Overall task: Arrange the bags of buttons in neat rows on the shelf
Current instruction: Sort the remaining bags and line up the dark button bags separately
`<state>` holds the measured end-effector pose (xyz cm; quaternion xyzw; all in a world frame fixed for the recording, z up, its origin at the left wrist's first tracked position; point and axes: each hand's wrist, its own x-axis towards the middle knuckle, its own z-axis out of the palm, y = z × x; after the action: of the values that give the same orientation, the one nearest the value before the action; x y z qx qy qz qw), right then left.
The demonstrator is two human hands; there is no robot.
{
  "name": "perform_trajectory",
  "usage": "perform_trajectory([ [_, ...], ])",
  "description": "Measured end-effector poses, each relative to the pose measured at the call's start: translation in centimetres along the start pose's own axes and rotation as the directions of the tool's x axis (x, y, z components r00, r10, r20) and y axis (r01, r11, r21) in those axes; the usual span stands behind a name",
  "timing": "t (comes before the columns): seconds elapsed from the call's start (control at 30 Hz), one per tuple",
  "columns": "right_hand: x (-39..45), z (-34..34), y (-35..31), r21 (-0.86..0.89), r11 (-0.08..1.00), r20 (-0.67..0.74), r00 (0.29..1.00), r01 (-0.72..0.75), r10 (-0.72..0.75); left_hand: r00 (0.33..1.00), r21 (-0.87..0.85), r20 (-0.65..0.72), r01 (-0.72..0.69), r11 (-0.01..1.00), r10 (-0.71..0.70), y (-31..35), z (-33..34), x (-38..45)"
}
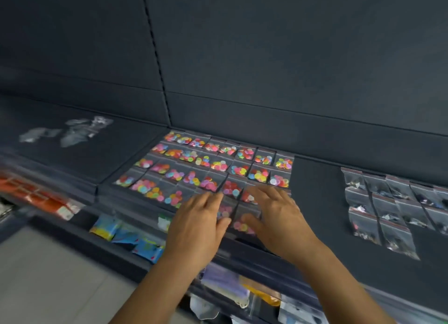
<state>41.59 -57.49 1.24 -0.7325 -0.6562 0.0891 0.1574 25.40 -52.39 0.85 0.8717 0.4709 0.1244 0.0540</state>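
Several clear bags of bright coloured buttons (pixel 219 165) lie in rows on the dark shelf (pixel 315 202). My left hand (pixel 196 226) lies flat, fingers straight, on the bags at the front of the block. My right hand (pixel 276 217) lies beside it, fingers spread over the front right bags. Between the two hands shows a bag of pink and yellow buttons (pixel 242 225) at the shelf's front edge. Part of the front row is hidden under my hands.
A second block of clear bags with dark and silver pieces (pixel 388 207) lies to the right. A few clear bags (pixel 72 132) lie on the left shelf section. Lower shelves hold blue packets (pixel 126 236) and orange packs (pixel 36 197). The dark back wall rises behind.
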Motion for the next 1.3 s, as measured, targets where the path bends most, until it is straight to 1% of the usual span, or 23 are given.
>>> perform_trajectory([
  [0.17,3.6,3.0,-7.9,0.012,0.996,0.024,0.996,0.088,-0.088,0.997,-0.004,-0.019,0.080,0.997,-0.080,-8.4,-2.2,-1.8],
  [0.4,7.8,7.4,-18.7,0.042,0.987,0.068,0.985,0.154,-0.157,0.987,0.032,-0.057,0.155,0.987,-0.154,-19.7,-5.0,-4.1],
  [0.67,11.5,12.0,-28.0,0.062,0.971,0.110,0.965,0.232,-0.237,0.967,0.023,-0.082,0.245,0.969,-0.243,-29.2,-6.7,-6.4],
  [0.83,13.8,13.8,-31.9,0.059,0.954,0.140,0.943,0.295,-0.301,0.946,-0.017,-0.120,0.301,0.954,-0.301,-33.3,-7.5,-6.8],
  [1.0,17.7,15.2,-34.6,0.081,0.943,0.156,0.930,0.323,-0.332,0.932,-0.041,-0.142,0.330,0.943,-0.333,-37.1,-7.8,-5.4],
  [1.17,23.7,16.8,-36.1,0.106,0.937,0.160,0.925,0.332,-0.346,0.934,-0.051,-0.141,0.325,0.944,-0.329,-41.3,-7.9,-1.6],
  [1.3,29.5,17.5,-36.5,0.124,0.944,0.151,0.935,0.305,-0.322,0.947,-0.042,-0.112,0.299,0.953,-0.302,-44.6,-8.0,3.2],
])
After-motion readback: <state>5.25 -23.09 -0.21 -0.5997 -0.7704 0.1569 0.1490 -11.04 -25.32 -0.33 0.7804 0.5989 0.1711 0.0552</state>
